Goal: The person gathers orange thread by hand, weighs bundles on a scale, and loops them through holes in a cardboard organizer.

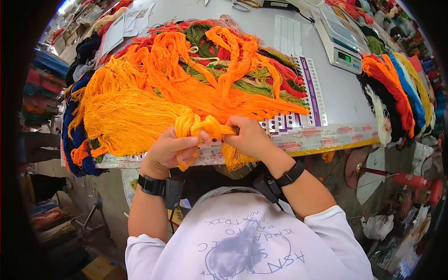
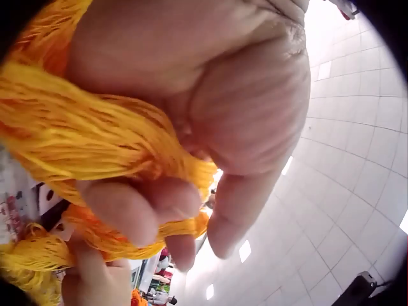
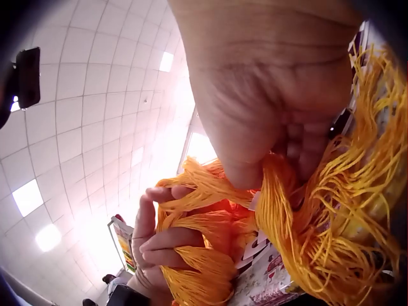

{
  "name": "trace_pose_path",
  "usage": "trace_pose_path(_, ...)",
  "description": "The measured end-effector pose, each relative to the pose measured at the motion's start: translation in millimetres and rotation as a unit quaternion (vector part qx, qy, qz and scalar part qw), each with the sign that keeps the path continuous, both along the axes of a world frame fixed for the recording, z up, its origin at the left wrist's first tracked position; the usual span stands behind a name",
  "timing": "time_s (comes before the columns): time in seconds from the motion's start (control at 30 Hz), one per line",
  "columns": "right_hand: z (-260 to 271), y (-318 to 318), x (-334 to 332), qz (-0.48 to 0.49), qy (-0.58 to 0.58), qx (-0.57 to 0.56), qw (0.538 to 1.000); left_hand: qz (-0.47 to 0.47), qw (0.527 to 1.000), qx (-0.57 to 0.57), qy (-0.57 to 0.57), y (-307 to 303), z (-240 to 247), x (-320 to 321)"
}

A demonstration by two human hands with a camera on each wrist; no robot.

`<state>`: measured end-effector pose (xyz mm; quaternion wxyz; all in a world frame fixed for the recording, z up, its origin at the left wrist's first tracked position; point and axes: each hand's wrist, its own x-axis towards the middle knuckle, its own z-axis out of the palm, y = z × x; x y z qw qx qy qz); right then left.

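Observation:
A thick skein of yellow-orange thread (image 1: 135, 116) lies along the table's front edge, its near end looped between both hands. The left hand (image 1: 170, 148) has its fingers curled through the loop, and in the left wrist view strands (image 2: 95, 137) run across the palm and under the fingers. The right hand (image 1: 249, 137) pinches the end of the skein, with a loose tail of thread (image 1: 237, 157) hanging below it. In the right wrist view that frayed tail (image 3: 357, 210) spreads out beside the right hand. Brighter orange skeins (image 1: 200, 88) lie just behind.
Red and green skeins sit under the orange ones. White-and-purple punched cards (image 1: 313, 93) lie to the right, near a digital scale (image 1: 338, 42). Further skeins (image 1: 396, 88) hang over the table's right edge, and dark blue thread (image 1: 77, 126) over the left. Scissors (image 1: 240, 5) lie at the back.

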<state>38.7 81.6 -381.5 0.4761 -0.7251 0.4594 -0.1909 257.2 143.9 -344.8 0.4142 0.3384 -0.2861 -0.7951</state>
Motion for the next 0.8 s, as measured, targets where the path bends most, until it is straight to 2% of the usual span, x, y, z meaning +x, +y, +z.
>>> trace_pose_path(0.07,0.2,-0.1,-0.4,0.009,0.016,-0.011,1.000,-0.010,0.997,0.061,-0.053,-4.2,6.1,-4.9)
trace_pose_path(0.27,3.3,1.0,0.2,0.009,0.025,-0.019,0.999,-0.082,0.987,0.050,-0.127,-16.9,18.7,-16.7)
trace_pose_path(0.4,1.9,2.5,0.4,-0.004,0.010,-0.015,1.000,-0.087,0.989,0.028,-0.119,-19.3,13.0,-17.2)
trace_pose_path(0.47,4.7,2.0,-0.3,0.000,0.015,0.002,1.000,0.004,0.994,0.017,-0.104,-14.8,3.7,-9.8)
trace_pose_path(0.5,6.5,1.3,-0.5,0.002,0.016,0.002,1.000,0.005,0.994,0.017,-0.103,-12.2,1.2,-5.0)
trace_pose_path(0.57,9.6,0.4,-0.1,0.006,0.014,0.042,0.999,0.070,0.995,-0.067,-0.014,-6.1,-2.5,6.4)
trace_pose_path(0.6,7.1,0.8,0.2,0.007,0.014,0.042,0.999,0.071,0.995,-0.067,-0.014,-3.0,2.6,11.4)
trace_pose_path(0.67,-0.3,2.9,1.1,-0.006,-0.008,-0.051,0.999,0.044,0.998,-0.004,0.045,2.1,17.7,22.8)
trace_pose_path(0.7,-0.3,2.6,0.9,-0.006,-0.007,-0.050,0.999,0.044,0.998,-0.004,0.046,7.1,13.0,29.4)
trace_pose_path(0.77,0.0,1.7,0.5,-0.003,0.026,-0.031,0.999,0.125,0.988,-0.031,0.086,19.3,-0.2,45.2)
trace_pose_path(0.8,1.7,3.2,0.9,-0.005,0.026,-0.029,0.999,0.124,0.988,-0.029,0.086,21.1,-1.7,54.3)
